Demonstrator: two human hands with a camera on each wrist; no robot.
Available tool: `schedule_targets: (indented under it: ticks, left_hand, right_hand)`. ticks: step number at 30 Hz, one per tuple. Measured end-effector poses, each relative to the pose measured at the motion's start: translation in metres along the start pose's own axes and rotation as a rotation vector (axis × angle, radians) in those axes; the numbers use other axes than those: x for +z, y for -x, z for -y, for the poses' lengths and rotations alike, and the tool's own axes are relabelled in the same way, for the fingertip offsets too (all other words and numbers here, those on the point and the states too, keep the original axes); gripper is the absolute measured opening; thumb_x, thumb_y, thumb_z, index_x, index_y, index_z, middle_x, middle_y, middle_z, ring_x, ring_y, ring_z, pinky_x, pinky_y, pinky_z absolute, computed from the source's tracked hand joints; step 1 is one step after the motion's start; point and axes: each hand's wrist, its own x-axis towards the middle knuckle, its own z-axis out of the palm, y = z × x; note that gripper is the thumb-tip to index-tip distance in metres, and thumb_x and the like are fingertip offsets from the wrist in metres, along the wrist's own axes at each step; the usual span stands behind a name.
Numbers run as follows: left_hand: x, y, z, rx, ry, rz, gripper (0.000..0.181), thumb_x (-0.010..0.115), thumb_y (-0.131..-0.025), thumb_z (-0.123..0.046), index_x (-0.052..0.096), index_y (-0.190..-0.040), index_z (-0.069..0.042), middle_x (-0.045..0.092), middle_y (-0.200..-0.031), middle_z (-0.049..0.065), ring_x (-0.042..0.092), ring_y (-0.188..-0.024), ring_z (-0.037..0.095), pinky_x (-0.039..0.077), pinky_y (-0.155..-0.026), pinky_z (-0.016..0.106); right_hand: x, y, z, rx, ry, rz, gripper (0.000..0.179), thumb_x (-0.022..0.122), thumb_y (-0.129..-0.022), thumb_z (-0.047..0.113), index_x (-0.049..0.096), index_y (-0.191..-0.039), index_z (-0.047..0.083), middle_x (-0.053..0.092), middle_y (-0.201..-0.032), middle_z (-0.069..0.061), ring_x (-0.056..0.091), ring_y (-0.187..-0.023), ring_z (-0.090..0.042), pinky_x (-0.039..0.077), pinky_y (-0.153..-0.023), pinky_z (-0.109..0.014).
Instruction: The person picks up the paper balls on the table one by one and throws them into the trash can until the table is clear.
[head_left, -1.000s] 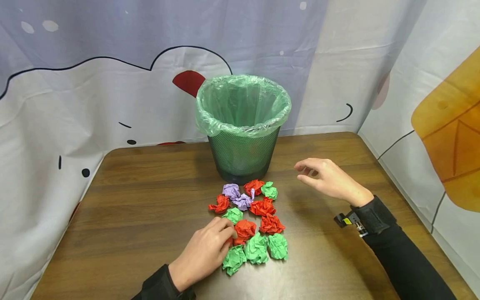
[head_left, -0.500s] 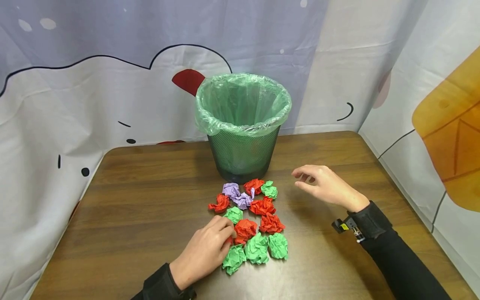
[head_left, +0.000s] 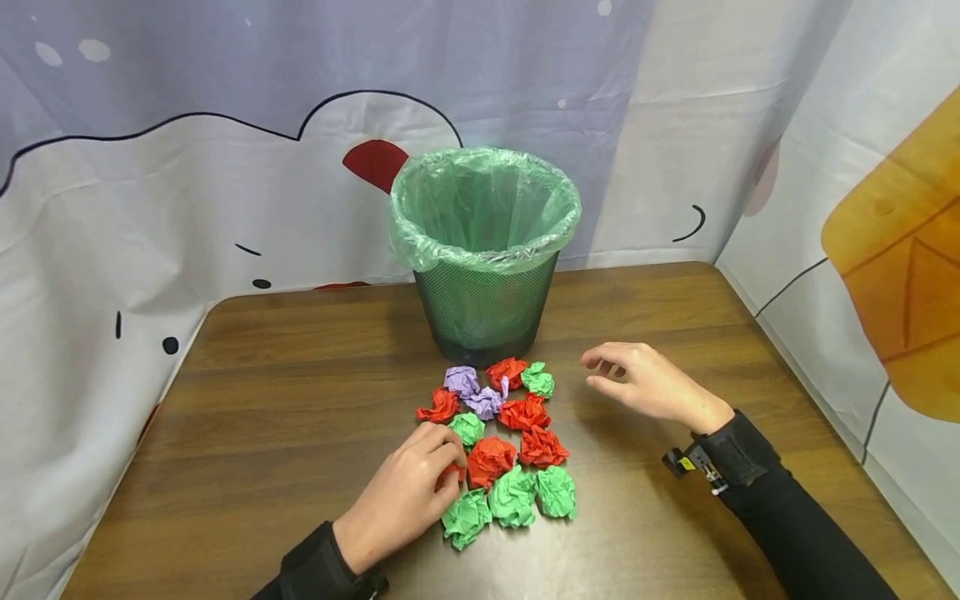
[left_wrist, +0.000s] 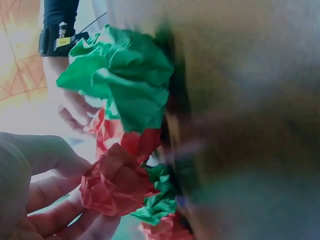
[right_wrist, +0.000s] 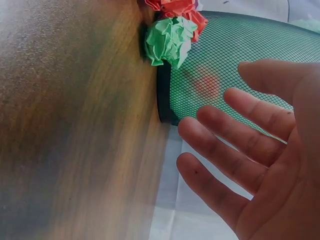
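My left hand (head_left: 408,487) is at the left side of a cluster of crumpled paper balls, pinching a red paper ball (left_wrist: 115,182) between thumb and fingertips. From the head view most of that ball is hidden by the fingers. Close beside it lie another red paper ball (head_left: 491,462) and a green paper ball (head_left: 467,518). To the right of the cluster, my right hand (head_left: 647,379) hovers over the table with loosely bent fingers and holds nothing. Its palm (right_wrist: 280,165) faces the bin in the right wrist view.
A black mesh bin (head_left: 486,308) with a green plastic liner (head_left: 480,260) stands behind the cluster. Purple paper balls (head_left: 486,402) and more red and green ones lie between bin and hands on the wooden table (head_left: 300,375). A printed curtain (head_left: 225,192) hangs behind.
My left hand has shifted slightly left with the red paper ball, opening a small gap to its neighbour. My right hand has come slightly nearer and to the left.
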Motion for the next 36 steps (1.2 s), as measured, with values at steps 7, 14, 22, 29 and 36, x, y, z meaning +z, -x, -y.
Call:
schedule_targets:
  ticks: [7,14,22,29,36]
  left_hand:
    - [-0.017,-0.010,0.003,0.020,0.029,-0.061,0.014,0.068,-0.083,-0.005,0.067,-0.088,-0.018,0.058,-0.100,-0.009,0.052,-0.097,0.008,0.049,-0.080,0.026]
    - [-0.038,-0.026,0.005,0.027,0.039,-0.102,0.014,0.068,-0.084,-0.004,0.068,-0.089,-0.017,0.061,-0.101,-0.008,0.053,-0.100,0.009,0.049,-0.081,0.026]
    - [-0.070,-0.059,0.002,0.107,0.073,-0.220,0.010,0.064,-0.088,-0.004,0.070,-0.092,-0.012,0.064,-0.104,-0.001,0.056,-0.103,0.015,0.050,-0.086,0.029]
    - [-0.099,-0.087,0.001,0.132,0.084,-0.329,0.011,0.062,-0.090,-0.005,0.071,-0.095,-0.008,0.065,-0.106,0.003,0.056,-0.099,0.017,0.046,-0.084,0.025]
    - [-0.118,-0.112,0.005,0.143,0.124,-0.429,0.008,0.063,-0.090,-0.004,0.071,-0.093,-0.005,0.065,-0.102,0.005,0.055,-0.091,0.018,0.043,-0.081,0.029]
  right_hand:
    - [0.004,0.002,0.000,0.004,-0.009,0.013,0.023,0.070,-0.094,0.023,0.070,-0.116,0.015,0.073,-0.107,-0.004,0.065,-0.087,-0.007,0.057,-0.077,-0.042]
    - [0.006,0.003,0.000,-0.004,-0.002,0.034,0.024,0.070,-0.095,0.021,0.070,-0.117,0.014,0.074,-0.108,-0.005,0.065,-0.088,-0.007,0.057,-0.078,-0.040]
    - [0.008,0.002,0.000,-0.001,-0.002,0.047,0.025,0.070,-0.094,0.020,0.071,-0.117,0.011,0.074,-0.108,-0.005,0.066,-0.088,-0.007,0.056,-0.078,-0.040]
    - [0.008,0.001,0.001,-0.009,0.002,0.061,0.027,0.070,-0.095,0.021,0.071,-0.118,0.008,0.074,-0.109,-0.005,0.066,-0.090,-0.008,0.056,-0.079,-0.043]
    - [0.006,0.000,0.002,-0.011,0.012,0.067,0.027,0.070,-0.095,0.022,0.071,-0.119,0.009,0.074,-0.109,-0.005,0.066,-0.090,-0.009,0.056,-0.079,-0.043]
